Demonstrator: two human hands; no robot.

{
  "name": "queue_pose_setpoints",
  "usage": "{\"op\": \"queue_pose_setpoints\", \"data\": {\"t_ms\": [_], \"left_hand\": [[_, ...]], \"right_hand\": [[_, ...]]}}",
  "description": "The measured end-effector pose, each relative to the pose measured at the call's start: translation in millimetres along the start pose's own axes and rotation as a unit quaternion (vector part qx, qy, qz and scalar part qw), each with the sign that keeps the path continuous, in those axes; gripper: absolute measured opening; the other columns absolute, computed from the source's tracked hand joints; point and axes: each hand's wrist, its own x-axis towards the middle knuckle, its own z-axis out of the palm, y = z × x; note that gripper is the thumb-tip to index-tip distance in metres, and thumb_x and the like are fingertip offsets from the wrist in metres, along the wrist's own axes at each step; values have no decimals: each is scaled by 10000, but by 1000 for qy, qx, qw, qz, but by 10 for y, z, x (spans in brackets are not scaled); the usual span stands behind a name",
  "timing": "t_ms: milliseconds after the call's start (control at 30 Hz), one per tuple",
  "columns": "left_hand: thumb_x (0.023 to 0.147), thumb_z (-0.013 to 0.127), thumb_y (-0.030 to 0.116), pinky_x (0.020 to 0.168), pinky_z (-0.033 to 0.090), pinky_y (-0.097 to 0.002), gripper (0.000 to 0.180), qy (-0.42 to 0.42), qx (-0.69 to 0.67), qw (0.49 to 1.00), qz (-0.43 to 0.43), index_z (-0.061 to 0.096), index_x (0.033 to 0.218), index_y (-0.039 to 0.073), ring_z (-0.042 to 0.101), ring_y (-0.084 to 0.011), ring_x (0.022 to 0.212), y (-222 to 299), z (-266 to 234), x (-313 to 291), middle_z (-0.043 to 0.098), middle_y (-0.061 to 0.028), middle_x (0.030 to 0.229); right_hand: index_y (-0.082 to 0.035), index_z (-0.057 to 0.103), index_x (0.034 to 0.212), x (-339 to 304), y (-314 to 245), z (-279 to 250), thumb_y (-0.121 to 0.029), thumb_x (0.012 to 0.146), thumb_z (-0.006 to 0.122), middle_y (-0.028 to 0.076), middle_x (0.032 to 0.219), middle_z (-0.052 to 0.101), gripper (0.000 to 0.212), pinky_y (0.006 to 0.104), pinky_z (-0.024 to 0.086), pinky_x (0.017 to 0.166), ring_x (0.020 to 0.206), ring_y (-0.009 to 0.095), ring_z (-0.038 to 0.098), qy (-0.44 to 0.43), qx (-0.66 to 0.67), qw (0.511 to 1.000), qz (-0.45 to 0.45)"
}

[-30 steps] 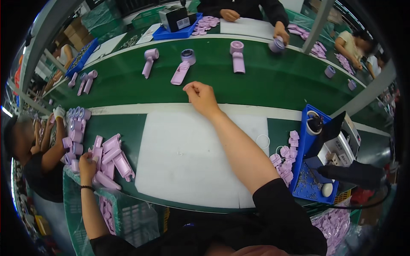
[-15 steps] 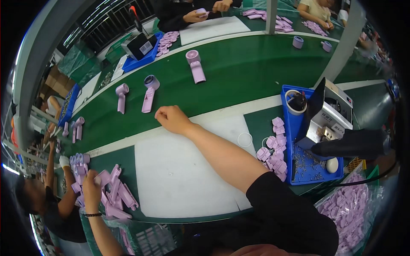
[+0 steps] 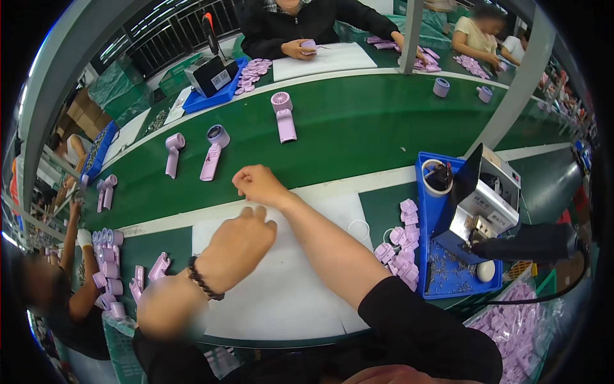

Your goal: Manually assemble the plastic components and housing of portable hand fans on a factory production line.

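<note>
My left hand (image 3: 238,245), a dark beaded bracelet on its wrist, is over the white mat (image 3: 281,281). Its fingers bend under, so anything inside them is hidden. Just beyond it my right hand (image 3: 262,185) hovers by the belt's near edge, its fingers curled closed; what they hold, if anything, does not show. Nearest on the green belt is a pink handheld fan (image 3: 213,152) with its handle opened up, beside a smaller-looking pink fan (image 3: 173,155). Another pink fan (image 3: 283,117) lies farther off. Left of the mat are loose pink handle shells (image 3: 158,267) and stacked fan heads (image 3: 107,262).
At right, a blue tray (image 3: 425,211) holds a metal machine (image 3: 470,221) and small screws. Pink plastic pieces (image 3: 401,251) and a thin white ring (image 3: 358,229) lie beside it. A clear bag of pink parts (image 3: 511,336) stands lower right. Co-workers sit across the belt and at left.
My left hand has left the pile of pink shells and swung right over the mat. The right hand stays near the belt edge. Across the belt, a co-worker's arm now reaches toward pink parts.
</note>
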Motion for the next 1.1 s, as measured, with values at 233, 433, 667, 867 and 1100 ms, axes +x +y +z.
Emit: {"op": "queue_pose_setpoints", "data": {"t_ms": [233,433,667,867,1100], "left_hand": [[763,596,-18,692,517,-373,99,28,-64,992,105,595,834,51,598,-257,814,-36,-116,247,612,-78,841],[711,610,-25,683,491,-351,156,42,-185,980,53,611,843,58,577,-238,767,-240,325,558,627,-42,832],[709,619,-54,713,471,-293,243,196,-505,833,117,663,910,75,570,-206,763,-136,774,680,663,-36,927],[732,644,-76,747,456,-260,258,274,-622,722,127,676,952,56,572,-174,808,48,1012,719,662,-40,952],[808,666,-49,716,489,-258,175,276,-679,670,116,615,950,40,608,-171,815,-46,1095,695,661,-62,977]], "right_hand": [[-18,691,994,120,-296,-255,-89,878,564,38,765,642,186,214,391,496,600,92,550,61,269,960,41],[23,679,960,128,-368,-306,-52,869,552,86,773,649,173,228,440,507,591,128,562,110,182,977,16],[4,681,983,147,-360,-395,-65,872,567,67,781,643,174,207,405,496,600,108,557,105,154,982,12],[-10,687,1003,98,-290,-452,-68,876,577,54,784,637,178,190,387,496,605,95,553,102,135,985,42],[0,695,992,77,-219,-406,-60,877,575,62,792,636,176,198,414,519,612,107,554,96,137,984,54]]}}
